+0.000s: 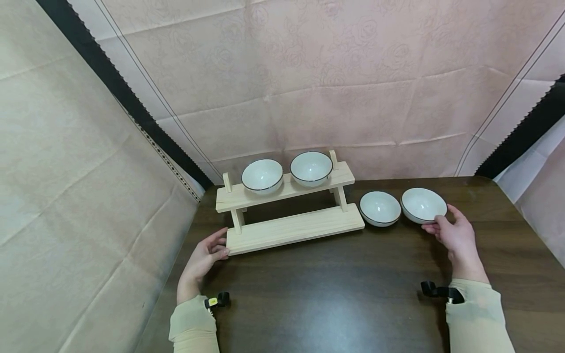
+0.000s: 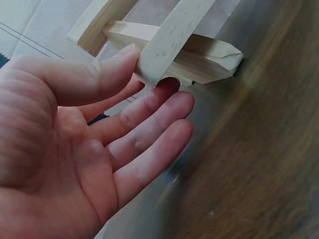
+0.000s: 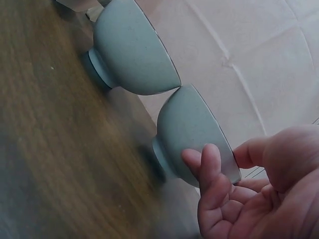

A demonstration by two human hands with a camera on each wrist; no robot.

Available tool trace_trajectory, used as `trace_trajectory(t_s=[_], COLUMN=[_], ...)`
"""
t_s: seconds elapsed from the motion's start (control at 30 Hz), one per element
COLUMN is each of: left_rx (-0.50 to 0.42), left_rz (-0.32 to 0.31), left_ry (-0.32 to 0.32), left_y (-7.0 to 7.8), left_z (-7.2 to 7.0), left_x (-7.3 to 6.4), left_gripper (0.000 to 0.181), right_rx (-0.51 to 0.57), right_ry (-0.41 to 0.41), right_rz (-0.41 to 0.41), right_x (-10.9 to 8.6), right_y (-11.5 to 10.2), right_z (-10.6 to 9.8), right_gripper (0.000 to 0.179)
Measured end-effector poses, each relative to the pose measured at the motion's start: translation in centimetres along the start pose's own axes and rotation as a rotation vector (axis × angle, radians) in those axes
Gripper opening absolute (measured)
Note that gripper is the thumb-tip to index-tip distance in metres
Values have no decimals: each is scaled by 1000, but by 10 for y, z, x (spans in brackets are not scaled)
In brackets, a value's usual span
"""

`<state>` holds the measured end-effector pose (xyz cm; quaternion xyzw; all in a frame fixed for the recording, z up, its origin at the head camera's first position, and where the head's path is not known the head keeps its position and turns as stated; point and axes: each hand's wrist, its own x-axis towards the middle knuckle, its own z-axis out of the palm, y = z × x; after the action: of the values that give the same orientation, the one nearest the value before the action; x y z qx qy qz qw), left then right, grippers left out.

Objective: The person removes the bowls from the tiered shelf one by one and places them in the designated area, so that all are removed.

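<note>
A two-tier wooden rack [image 1: 295, 228] stands on the table. My left hand [image 1: 204, 259] pinches the left end of its lower board [image 2: 167, 42] between thumb and fingers; the other fingers extend loosely below. Two white bowls with dark rims, a left one [image 1: 262, 175] and a right one [image 1: 311, 168], sit on the upper shelf. To the right of the rack, a third bowl [image 1: 380, 208] rests on the table. Beside it, my right hand [image 1: 460, 238] grips a fourth bowl [image 3: 192, 132] by its right side, thumb at the rim and fingers against the outer wall. These two bowls touch at their rims.
The dark brown wooden table [image 1: 326, 294] extends toward me in front of the rack. Pale patterned cloth [image 1: 326, 88] hangs close behind the table, and another cloth [image 1: 88, 206] hangs along the left. Each wrist carries a small black camera mount.
</note>
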<state>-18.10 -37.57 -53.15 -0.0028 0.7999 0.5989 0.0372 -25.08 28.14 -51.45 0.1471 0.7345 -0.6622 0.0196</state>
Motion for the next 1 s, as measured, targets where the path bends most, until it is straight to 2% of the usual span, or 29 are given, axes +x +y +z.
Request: trace_trajectory(t_s=[0.47,0.7,1.0], left_rx=[-1,6,6], left_rz=[-3,-8,-7], left_ry=[5,9,13], left_y=[0,1,0], left_z=[1,1,1], left_x=[0,0,1], left_gripper=[70,70,69], right_rx=[-60,3,-5], right_ry=[-9,-32,-65], right_rz=[-12,-12,9], right_x=[0,1,2], right_y=[2,4,5], right_z=[-1,-5,-10], right_gripper=[73,75,77])
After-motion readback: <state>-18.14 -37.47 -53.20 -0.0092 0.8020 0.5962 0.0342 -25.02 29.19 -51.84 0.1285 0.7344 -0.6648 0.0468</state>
